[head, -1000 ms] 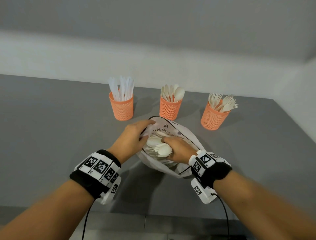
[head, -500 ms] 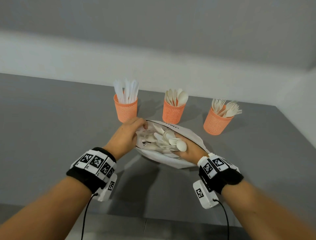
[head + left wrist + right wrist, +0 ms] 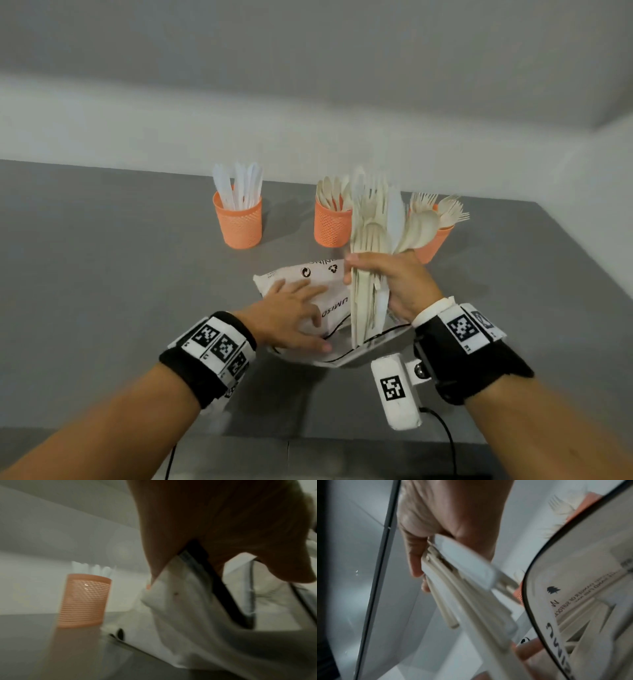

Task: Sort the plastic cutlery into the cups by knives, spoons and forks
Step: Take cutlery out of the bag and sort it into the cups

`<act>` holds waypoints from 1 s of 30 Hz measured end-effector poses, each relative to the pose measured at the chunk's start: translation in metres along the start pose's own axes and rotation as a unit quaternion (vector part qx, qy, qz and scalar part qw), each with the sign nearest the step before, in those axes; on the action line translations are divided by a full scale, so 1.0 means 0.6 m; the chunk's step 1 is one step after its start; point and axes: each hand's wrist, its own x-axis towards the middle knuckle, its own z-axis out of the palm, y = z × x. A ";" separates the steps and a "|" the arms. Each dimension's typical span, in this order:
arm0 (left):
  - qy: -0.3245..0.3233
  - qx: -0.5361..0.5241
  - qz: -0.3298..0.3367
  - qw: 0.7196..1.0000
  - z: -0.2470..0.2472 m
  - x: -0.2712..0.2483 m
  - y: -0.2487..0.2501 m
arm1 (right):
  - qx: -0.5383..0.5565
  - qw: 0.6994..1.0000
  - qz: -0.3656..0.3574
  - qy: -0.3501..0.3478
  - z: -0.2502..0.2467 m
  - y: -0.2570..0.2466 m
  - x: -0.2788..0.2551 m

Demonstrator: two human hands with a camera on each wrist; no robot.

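Observation:
My right hand (image 3: 383,277) grips a mixed bundle of cream plastic cutlery (image 3: 380,233) by the handles, upright above the white plastic bag (image 3: 318,274); the handles (image 3: 462,591) fan out below my fist in the right wrist view. My left hand (image 3: 291,308) lies flat on the bag with straight fingers, pressing it onto the grey table (image 3: 102,274). Three orange mesh cups stand behind: the knife cup (image 3: 238,222) at left, also in the left wrist view as the knife cup (image 3: 84,600), the spoon cup (image 3: 330,222) in the middle, and the fork cup (image 3: 435,240) partly hidden behind the bundle.
The table's front edge (image 3: 308,442) runs just below my wrists. A white wall (image 3: 308,120) stands behind the cups and the table ends at the right near the fork cup. More cutlery shows inside the bag (image 3: 583,608) in the right wrist view.
My right hand has lifted a bundle of cutlery up out of the bag. My left hand went from holding the bag's rim to lying flat on top of it.

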 end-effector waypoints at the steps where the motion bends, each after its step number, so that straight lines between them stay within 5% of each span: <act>1: -0.003 0.001 -0.002 1.000 0.009 0.006 0.018 | 0.032 0.999 0.004 0.012 0.001 -0.006 0.001; 7: -0.089 0.152 -0.078 0.981 0.068 0.032 0.071 | 0.140 0.984 0.001 0.107 -0.019 0.001 0.018; 16: -0.059 0.144 -0.156 0.975 0.023 -0.025 -0.062 | 0.147 0.979 0.065 0.126 -0.068 0.009 0.034; 22: -0.052 -0.032 -0.171 0.983 -0.025 -0.026 -0.041 | 0.146 0.981 0.082 0.100 -0.036 0.013 0.050; 25: 0.062 -0.155 -0.109 0.980 -0.070 -0.020 0.007 | 0.135 0.987 0.068 0.062 -0.013 0.001 0.058; 28: 0.172 -0.327 -0.014 0.929 -0.092 -0.002 0.057 | 0.128 0.990 0.066 0.011 0.014 -0.005 0.059; 30: 0.180 -0.468 0.004 0.865 -0.089 0.012 0.076 | 0.125 0.990 0.064 0.004 0.028 -0.004 0.059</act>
